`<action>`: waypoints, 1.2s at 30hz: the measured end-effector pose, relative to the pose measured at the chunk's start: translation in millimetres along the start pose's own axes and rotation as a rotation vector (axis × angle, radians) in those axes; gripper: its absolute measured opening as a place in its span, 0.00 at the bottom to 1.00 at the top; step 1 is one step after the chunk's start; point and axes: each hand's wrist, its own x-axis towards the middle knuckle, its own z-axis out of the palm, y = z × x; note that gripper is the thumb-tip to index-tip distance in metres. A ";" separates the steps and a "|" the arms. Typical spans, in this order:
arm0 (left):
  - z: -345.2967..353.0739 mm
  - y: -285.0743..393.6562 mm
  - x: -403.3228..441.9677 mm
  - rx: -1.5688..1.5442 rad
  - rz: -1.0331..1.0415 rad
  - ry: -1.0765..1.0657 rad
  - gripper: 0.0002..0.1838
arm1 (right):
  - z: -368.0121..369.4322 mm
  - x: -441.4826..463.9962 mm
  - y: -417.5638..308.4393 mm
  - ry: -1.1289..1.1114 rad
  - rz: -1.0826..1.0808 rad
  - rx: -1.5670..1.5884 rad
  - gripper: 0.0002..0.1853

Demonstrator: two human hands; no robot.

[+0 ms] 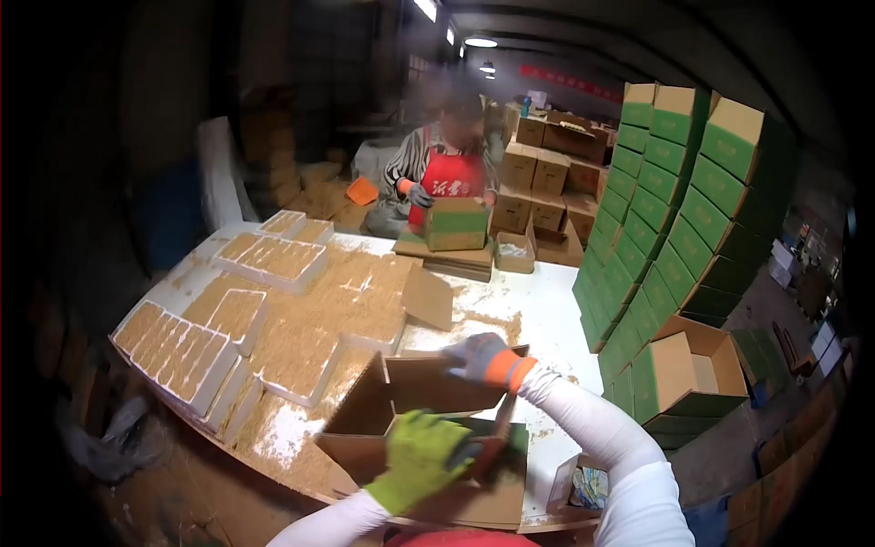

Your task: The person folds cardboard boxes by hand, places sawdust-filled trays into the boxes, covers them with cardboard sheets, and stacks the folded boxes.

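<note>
An open cardboard box (351, 456) with raised flaps stands at the table's front edge, directly before me. My left hand (424, 462), in a yellow-green glove, is over the box's near side; its dark fingertips are blurred and what they grip cannot be made out. On the far rim lies my right hand (483, 361), in a grey glove with an orange cuff, its fingers curled over the cardboard. A green panel shows at the box's right side, partly behind the left hand.
White trays (173, 356) filled with brown granular material cover the table's left. Green boxes (684, 246) are stacked high at the right. Across the table, a person in a red apron (451, 187) handles a green-and-brown box (458, 225). A small box of packets (583, 483) sits near my right arm.
</note>
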 end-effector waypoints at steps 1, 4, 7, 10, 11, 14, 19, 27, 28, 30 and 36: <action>5.1 12.0 -1.8 -0.092 -0.022 -0.071 0.21 | 16.0 9.7 -10.6 -0.028 -0.037 -0.013 0.27; -18.5 28.3 -12.0 -0.239 0.178 -0.446 0.43 | 34.5 16.3 -28.0 0.009 -0.004 -0.027 0.25; -98.4 -56.6 -33.0 -1.041 -0.396 -0.155 0.22 | 26.2 3.9 -26.4 -0.035 0.045 -0.011 0.27; -26.1 -165.1 -85.6 -0.925 -0.466 0.240 0.23 | 29.1 18.2 -27.0 -0.090 0.057 -0.059 0.28; -13.8 -158.0 -72.5 -0.637 -0.218 0.040 0.25 | 28.8 26.3 -31.4 -0.073 0.100 0.001 0.29; -1.0 -117.5 -29.0 0.039 0.067 -0.370 0.26 | 26.9 18.7 -24.5 0.210 0.070 0.111 0.31; -1.7 -136.4 -30.9 0.016 0.026 -0.228 0.24 | -33.7 -117.2 -14.2 0.294 0.418 0.524 0.45; 26.9 -155.8 -36.9 -0.114 -0.030 -0.180 0.20 | 26.4 -103.1 -79.6 -0.500 -0.086 0.395 0.42; 51.5 -186.2 -49.1 -0.153 0.031 -0.163 0.20 | 19.9 -88.0 -60.1 -0.552 -0.021 0.577 0.40; 28.6 -176.9 -38.3 -1.583 -0.868 -0.262 0.25 | 41.2 -82.7 -38.6 -0.632 0.149 0.802 0.38; 17.8 -116.2 -26.6 -0.017 -0.130 -0.372 0.29 | 6.1 -40.6 -6.5 0.245 -0.228 0.446 0.29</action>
